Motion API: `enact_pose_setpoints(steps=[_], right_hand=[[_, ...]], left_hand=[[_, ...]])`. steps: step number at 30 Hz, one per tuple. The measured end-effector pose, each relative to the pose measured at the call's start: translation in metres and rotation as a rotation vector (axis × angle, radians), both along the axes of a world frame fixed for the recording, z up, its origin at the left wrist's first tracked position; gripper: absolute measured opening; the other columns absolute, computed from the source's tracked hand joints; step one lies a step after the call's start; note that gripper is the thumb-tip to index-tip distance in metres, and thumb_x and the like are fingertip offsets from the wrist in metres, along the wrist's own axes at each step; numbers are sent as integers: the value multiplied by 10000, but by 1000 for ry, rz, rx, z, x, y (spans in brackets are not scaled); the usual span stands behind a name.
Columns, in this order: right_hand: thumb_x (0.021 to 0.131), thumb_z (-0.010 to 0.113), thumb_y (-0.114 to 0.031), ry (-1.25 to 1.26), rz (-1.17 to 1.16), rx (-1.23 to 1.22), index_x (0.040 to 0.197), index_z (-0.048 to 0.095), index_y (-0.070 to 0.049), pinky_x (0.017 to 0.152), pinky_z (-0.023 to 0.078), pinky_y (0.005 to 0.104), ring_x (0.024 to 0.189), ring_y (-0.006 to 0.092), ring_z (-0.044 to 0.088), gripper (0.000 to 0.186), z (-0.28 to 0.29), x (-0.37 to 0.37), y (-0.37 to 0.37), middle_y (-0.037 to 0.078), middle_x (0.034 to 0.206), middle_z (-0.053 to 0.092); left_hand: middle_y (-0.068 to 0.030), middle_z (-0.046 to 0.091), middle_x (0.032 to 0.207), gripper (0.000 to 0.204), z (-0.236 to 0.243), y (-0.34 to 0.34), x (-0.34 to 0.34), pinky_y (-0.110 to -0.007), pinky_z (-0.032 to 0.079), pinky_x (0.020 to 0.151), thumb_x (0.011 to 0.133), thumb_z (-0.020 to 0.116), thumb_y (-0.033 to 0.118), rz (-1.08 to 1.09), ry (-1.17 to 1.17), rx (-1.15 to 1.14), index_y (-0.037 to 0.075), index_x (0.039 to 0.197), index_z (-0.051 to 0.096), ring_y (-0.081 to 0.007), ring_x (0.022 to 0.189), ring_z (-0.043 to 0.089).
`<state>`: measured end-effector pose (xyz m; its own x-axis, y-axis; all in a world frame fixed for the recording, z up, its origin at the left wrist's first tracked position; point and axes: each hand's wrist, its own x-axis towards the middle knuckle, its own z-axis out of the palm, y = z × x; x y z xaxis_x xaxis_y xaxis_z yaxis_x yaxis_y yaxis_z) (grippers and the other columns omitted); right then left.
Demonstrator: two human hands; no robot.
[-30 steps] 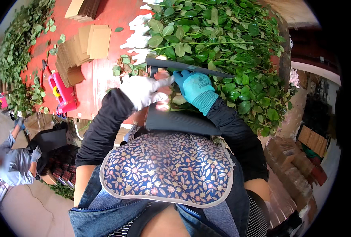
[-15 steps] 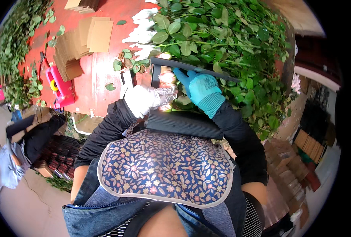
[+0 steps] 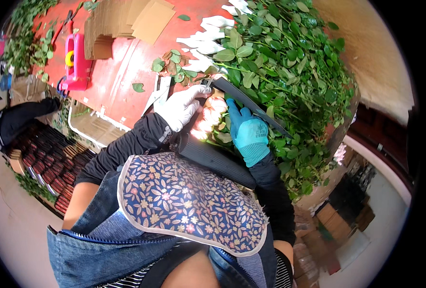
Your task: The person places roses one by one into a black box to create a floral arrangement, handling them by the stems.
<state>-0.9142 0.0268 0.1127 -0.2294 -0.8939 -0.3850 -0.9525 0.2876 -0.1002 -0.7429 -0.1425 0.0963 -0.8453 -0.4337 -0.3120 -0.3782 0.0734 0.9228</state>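
Pale pink-and-cream roses (image 3: 212, 114) lie in a black ribbed trough (image 3: 217, 161), their heads at its left end and their stems running right. At the trough's upper left corner, my left hand (image 3: 178, 109), in a white glove, has its fingers closed on the black end edge. My right hand (image 3: 250, 137), in a blue knit-cuffed glove, rests inside the trough on the stems just right of the blooms. Its fingers stretch out along the far wall (image 3: 251, 105), apart from each other. The lower petals and most of the stems are hidden.
Leafy rose stems (image 3: 280, 62) with white-netted heads (image 3: 205, 41) cover the right of the red table (image 3: 122, 72). Left are cardboard sheets (image 3: 153, 19), a pink tape dispenser (image 3: 76, 62), red-handled shears (image 3: 64, 26) and loose leaves (image 3: 174, 62). Stacked dark bundles (image 3: 50, 163) stand below left.
My left hand has moved from over the rose heads to the trough's upper left corner, uncovering more blooms. My right hand stays in the trough. The whole view has swung and tilted.
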Motion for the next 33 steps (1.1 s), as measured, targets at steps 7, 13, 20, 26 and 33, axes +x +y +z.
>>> enact_pose_setpoints(steps=[7,13,20,26,33], right_hand=[[873,575,-166,-15,5,97,1471,396,-121,677,545,472,818,369,662,626,3,0,-3,229,1086,610],[876,577,-155,-6,22,83,1472,392,-108,676,549,467,812,359,668,626,3,0,-2,216,1060,622],[886,572,-183,-8,1,106,1437,448,-94,700,552,461,812,329,676,572,2,2,-3,195,1055,626],[867,560,-150,32,29,-100,1418,483,-104,711,537,467,799,346,652,559,-7,3,3,193,1037,615],[837,579,-105,-32,-24,-127,1421,473,-102,607,521,425,666,303,632,594,-11,3,6,187,1048,600]], left_hand=[[-88,646,1217,330,-30,-3,-6,-298,496,914,978,453,-19,-52,102,113,54,1296,505,-157,1069,626],[-110,660,1176,324,-15,5,0,-309,509,895,913,526,-52,-5,171,-213,36,1220,586,-215,1034,648],[-39,574,1297,367,4,-4,-13,-312,556,668,855,590,162,-637,322,-763,119,1219,605,-211,886,676],[-83,622,1165,389,22,-3,-11,-335,546,607,853,582,144,-719,148,-813,116,1241,603,-196,821,670],[-158,703,1103,345,37,-18,25,-363,531,922,778,798,52,-710,285,375,-7,1103,699,-291,1036,676]])
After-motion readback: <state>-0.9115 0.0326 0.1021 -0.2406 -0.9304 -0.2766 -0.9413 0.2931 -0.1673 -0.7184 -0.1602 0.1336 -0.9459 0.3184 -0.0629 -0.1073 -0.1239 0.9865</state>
